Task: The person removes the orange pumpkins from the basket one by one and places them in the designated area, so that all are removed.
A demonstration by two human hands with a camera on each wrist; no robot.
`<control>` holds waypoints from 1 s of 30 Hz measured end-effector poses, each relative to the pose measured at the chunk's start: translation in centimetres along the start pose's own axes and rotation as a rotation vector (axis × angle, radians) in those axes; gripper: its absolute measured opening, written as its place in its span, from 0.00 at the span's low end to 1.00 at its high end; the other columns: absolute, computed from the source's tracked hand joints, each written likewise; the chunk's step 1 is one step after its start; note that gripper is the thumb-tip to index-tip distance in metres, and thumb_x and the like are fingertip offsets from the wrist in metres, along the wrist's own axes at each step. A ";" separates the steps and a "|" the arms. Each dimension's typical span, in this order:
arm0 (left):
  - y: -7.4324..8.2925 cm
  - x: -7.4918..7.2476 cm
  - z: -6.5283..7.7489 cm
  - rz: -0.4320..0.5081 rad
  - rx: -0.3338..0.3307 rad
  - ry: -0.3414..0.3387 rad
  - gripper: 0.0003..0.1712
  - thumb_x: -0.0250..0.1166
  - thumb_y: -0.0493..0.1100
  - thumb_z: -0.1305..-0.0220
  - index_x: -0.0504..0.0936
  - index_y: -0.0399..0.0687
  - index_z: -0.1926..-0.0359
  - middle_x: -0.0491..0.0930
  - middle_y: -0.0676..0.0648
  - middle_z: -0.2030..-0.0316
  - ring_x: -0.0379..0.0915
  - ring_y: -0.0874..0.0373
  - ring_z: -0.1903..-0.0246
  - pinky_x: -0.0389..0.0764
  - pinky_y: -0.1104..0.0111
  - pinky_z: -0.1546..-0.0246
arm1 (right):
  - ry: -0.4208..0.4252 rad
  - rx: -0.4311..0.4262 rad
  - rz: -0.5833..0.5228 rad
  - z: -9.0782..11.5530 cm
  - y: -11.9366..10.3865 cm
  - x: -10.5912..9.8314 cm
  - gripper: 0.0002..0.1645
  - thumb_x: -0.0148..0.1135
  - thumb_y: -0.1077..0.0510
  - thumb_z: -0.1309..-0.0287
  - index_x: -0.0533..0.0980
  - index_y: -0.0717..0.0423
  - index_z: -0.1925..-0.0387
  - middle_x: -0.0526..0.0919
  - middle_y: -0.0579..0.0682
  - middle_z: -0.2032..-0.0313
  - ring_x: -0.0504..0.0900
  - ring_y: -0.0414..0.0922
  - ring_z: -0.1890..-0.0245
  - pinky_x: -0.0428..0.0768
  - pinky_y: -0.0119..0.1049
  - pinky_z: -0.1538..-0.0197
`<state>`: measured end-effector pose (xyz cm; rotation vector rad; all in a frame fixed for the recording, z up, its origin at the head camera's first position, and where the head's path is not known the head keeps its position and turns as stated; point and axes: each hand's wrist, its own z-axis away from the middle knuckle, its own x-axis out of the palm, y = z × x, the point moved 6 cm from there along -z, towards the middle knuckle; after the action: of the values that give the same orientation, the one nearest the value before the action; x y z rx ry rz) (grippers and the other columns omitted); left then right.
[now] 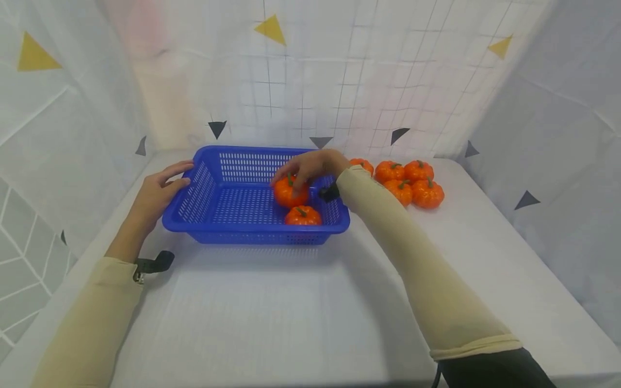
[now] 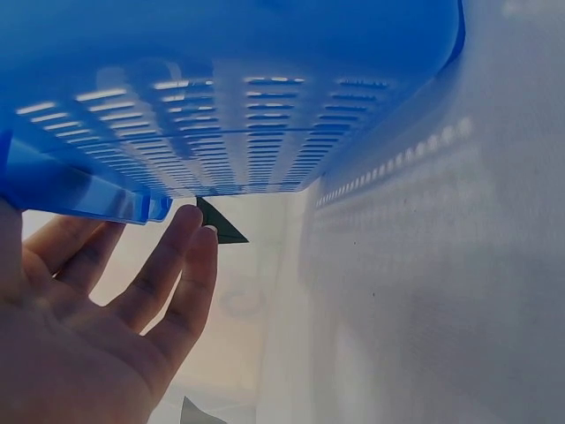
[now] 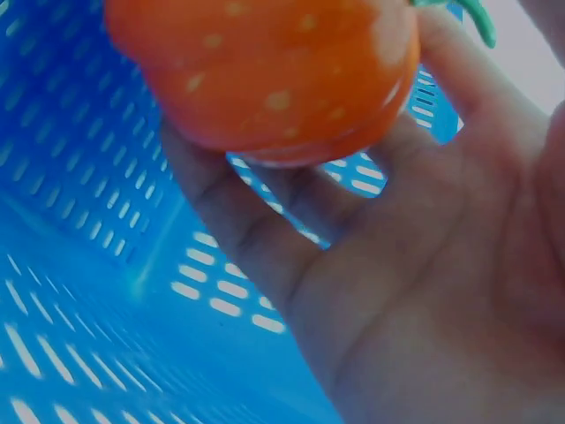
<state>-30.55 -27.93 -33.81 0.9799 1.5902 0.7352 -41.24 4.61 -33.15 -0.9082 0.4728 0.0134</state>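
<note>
My right hand (image 1: 310,166) grips an orange mini pumpkin (image 1: 291,193) with a green stem, inside the right part of a blue plastic basket (image 1: 257,228). In the right wrist view, the fingers curl around the pumpkin (image 3: 274,79), with the basket's slotted wall (image 3: 79,132) behind it. A second pumpkin (image 1: 303,216) lies in the basket's front right area, just below the held one. My left hand (image 1: 154,195) touches the basket's left rim with its fingertips and thumb. Its fingers (image 2: 181,309) look fairly straight beside the rim in the left wrist view.
Several more orange pumpkins (image 1: 428,194) sit in a cluster on the white table (image 1: 271,318), right of the basket; my right forearm partly covers them. White sheeting with triangles and a grid (image 1: 320,81) stands behind and at both sides.
</note>
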 end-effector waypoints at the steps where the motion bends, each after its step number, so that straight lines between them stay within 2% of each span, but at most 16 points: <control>1: 0.0 0.0 0.0 -0.004 0.001 -0.001 0.30 0.57 0.52 0.20 0.71 0.46 0.25 0.63 0.46 0.23 0.55 0.42 0.24 0.60 0.42 0.28 | -0.002 -0.019 -0.002 0.2 -0.2 0.0 0.41 0.75 0.63 0.43 0.74 0.47 0.28 0.70 0.52 0.33 0.70 0.53 0.35 0.78 0.46 0.36; 8: 0.1 0.0 0.0 -0.015 0.000 -0.003 0.29 0.57 0.52 0.19 0.71 0.47 0.24 0.62 0.47 0.23 0.54 0.45 0.24 0.60 0.43 0.28 | 0.016 -0.131 -0.016 1.5 -1.1 -0.7 0.38 0.75 0.63 0.43 0.76 0.47 0.31 0.71 0.53 0.33 0.72 0.53 0.36 0.78 0.48 0.37; 15: -0.1 0.1 0.1 -0.023 -0.006 -0.006 0.29 0.56 0.51 0.19 0.70 0.46 0.24 0.62 0.46 0.23 0.53 0.43 0.23 0.59 0.42 0.28 | 0.043 -0.149 -0.019 3.0 -1.5 -0.9 0.39 0.75 0.62 0.43 0.74 0.53 0.29 0.74 0.55 0.35 0.74 0.54 0.37 0.79 0.48 0.37; 26: 0.0 0.2 0.3 -0.014 -0.006 -0.004 0.29 0.56 0.51 0.19 0.70 0.45 0.24 0.62 0.44 0.23 0.54 0.41 0.24 0.60 0.39 0.30 | 0.073 -0.227 0.032 4.7 -2.3 -1.4 0.37 0.73 0.59 0.42 0.75 0.54 0.30 0.77 0.56 0.38 0.72 0.54 0.36 0.78 0.49 0.37; 30: 0.0 0.1 0.2 -0.011 -0.005 -0.004 0.29 0.56 0.51 0.19 0.70 0.46 0.24 0.62 0.44 0.23 0.54 0.40 0.24 0.60 0.40 0.29 | 0.117 -0.269 0.061 5.6 -2.6 -1.6 0.39 0.72 0.56 0.41 0.74 0.54 0.29 0.78 0.54 0.38 0.73 0.53 0.36 0.78 0.49 0.36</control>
<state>-30.35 -27.83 -33.88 0.9677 1.5889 0.7285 -39.96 7.50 -27.64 -1.1622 0.6173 0.0819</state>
